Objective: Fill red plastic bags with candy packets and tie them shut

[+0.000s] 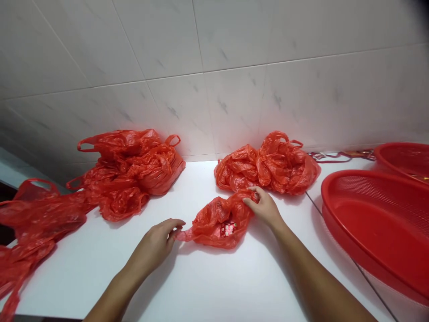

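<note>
The head view looks forward and down over a white counter (67, 277) that meets a white marble-patterned tiled wall (234, 53). At the centre lies a crumpled, translucent red plastic carrier bag (214, 223), with a small red-and-white printed packet (228, 229) showing at its middle, either inside it or against it. Its long axis runs roughly from 9 o'clock to 3 o'clock, rising slightly towards 3, and it narrows to a pointed corner at the 9 o'clock end.

The left hand (154, 246) lies at the bag's 9 o'clock end, half curled, with its fingertips (179, 223) at the pointed corner; whether they have closed on the plastic cannot be told. The right hand (264, 208) lies at about 2 o'clock from the bag's middle and is the nearer of the two. Its fingers curl over the bag's upper edge and grip it.

Behind the bag at about 1 o'clock sits a heap of crumpled red plastic bags (268, 165), and another (130, 165) lies at 10 o'clock, with more red bags (36, 223) at 9 o'clock. At 3 o'clock rests a large oval red plastic mesh basket (355, 176), with a second red basket (402, 156) behind it and a dark red cord (342, 155) at about 2 o'clock.
</note>
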A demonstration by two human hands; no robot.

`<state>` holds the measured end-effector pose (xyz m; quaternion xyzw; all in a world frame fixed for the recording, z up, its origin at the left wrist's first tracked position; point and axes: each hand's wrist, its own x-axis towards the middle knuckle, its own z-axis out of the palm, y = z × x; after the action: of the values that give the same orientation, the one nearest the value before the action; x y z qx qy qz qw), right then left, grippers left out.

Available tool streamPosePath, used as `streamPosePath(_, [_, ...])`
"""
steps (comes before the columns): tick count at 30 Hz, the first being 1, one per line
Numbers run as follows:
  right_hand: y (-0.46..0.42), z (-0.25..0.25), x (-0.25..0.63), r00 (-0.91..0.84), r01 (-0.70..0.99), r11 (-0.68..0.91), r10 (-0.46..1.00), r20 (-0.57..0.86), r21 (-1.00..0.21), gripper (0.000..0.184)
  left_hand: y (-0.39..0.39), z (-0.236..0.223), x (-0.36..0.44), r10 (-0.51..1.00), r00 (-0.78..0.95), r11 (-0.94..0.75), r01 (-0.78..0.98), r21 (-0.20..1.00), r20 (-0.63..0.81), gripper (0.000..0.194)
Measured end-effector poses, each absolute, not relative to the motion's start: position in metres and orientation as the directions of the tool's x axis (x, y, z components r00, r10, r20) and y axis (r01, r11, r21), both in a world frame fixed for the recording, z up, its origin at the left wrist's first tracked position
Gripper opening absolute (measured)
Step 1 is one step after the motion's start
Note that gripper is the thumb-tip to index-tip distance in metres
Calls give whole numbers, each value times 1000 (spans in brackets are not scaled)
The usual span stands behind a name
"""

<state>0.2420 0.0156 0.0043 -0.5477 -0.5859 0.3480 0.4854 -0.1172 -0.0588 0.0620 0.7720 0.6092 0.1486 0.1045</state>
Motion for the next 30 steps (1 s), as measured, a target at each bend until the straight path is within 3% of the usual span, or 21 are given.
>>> streamPosePath(4, [17, 7, 246, 52, 283, 147, 984, 168, -948, 20, -65, 66, -90, 970, 241, -231, 845, 483, 43, 48])
streamPosePath(7, [14, 11, 248, -14, 38, 191, 982, 191, -981, 24, -71, 55, -69, 962, 273, -243, 806, 540, 25, 58])
streamPosePath(12, [7, 31, 260, -275, -350, 51, 949, 155, -935, 56, -63, 59, -67, 991, 130, -122, 777, 618, 33, 33])
streamPosePath(16, [5, 60, 264, -275, -498, 87, 928, 252, -863, 37, -51, 106, -82, 981, 84, -188, 655, 732, 177, 34])
streamPosePath(19, [6, 83, 256, -209, -568, 163, 919, 333, -807, 46, -47, 149, -82, 940, 42, -292, 612, 735, 338, 32])
streamPosePath(21, [5, 95, 248, -196, -605, 200, 901, 388, -771, 39, -46, 171, -73, 919, 49, -346, 579, 738, 392, 28])
streamPosePath(23, [2, 105, 237, -272, -592, 192, 867, 419, -783, 37, -47, 187, -56, 915, 128, -392, 514, 763, 384, 24])
streamPosePath(27, [-13, 121, 211, -552, -237, 196, 778, 298, -951, 78, -49, 204, -7, 880, 351, -451, 399, 798, 321, 12])
streamPosePath(28, [-17, 125, 205, -585, -142, 235, 763, 273, -961, 78, -49, 207, 5, 864, 396, -466, 392, 793, 312, 12])
streamPosePath(30, [-23, 130, 197, -620, -22, 327, 737, 269, -945, 58, -49, 213, 24, 830, 477, -496, 393, 774, 290, 14])
